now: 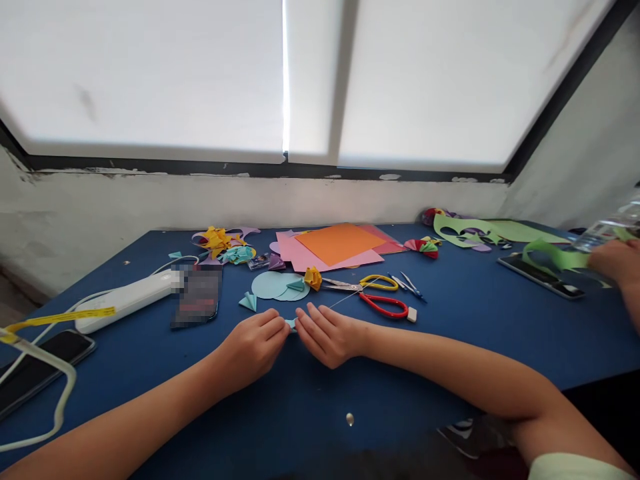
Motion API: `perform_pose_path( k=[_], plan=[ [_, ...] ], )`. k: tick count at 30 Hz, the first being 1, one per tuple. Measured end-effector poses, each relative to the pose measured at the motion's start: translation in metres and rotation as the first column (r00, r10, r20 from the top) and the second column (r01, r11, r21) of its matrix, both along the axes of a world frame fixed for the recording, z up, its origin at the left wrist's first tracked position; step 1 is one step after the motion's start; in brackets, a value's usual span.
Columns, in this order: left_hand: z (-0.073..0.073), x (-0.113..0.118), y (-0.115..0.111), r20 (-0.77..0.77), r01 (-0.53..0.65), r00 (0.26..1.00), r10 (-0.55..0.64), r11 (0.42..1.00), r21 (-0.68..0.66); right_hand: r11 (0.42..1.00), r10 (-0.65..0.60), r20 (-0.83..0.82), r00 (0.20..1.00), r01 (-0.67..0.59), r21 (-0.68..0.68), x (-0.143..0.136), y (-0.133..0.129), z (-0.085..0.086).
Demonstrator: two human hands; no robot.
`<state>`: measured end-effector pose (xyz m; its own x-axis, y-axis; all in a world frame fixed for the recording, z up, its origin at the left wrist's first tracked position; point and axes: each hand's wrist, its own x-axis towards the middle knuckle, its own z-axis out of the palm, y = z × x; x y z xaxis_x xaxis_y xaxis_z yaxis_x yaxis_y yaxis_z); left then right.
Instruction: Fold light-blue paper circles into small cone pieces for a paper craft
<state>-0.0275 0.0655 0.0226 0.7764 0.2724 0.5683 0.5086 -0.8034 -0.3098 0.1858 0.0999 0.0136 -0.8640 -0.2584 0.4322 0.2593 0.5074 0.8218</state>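
Observation:
My left hand (256,345) pinches a small piece of folded light blue paper (291,324) between thumb and fingers. From the other side, my right hand (331,337) meets the same paper with its fingers held together; its thumb is mostly hidden. A thin pale thread (350,295) runs from the right hand up across the scissors. Just beyond the hands lie light blue paper circles (267,285), folded light blue cones (248,301) and a crumpled yellow paper piece (313,279). The scissors (384,307), with one red and one yellow handle, lie beside a white eraser (412,314).
Orange (340,243) and pink sheets lie near the wall, between paper scraps (223,241) and green cut-outs (520,231). A white power strip (133,300) and phones (50,360) are at left. At right, another person's hand (617,263) is near a phone (540,275) and green paper.

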Motion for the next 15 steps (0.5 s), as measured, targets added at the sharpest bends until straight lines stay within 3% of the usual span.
perform_pose_path(
  k=[9, 15],
  plan=[
    [0.0022, -0.0007, -0.0005, 0.037, 0.045, 0.998, -0.041, 0.994, -0.104, 0.999, -0.042, 0.008, 0.999, 0.042, -0.019, -0.0027, 0.0011, -0.0028],
    [0.0003, 0.0044, -0.0057, 0.206, -0.008, 0.977, 0.059, 0.970, -0.242, 0.999, 0.015, -0.022, 1.000, -0.014, 0.034, -0.0004, -0.0017, 0.0010]
  ],
)
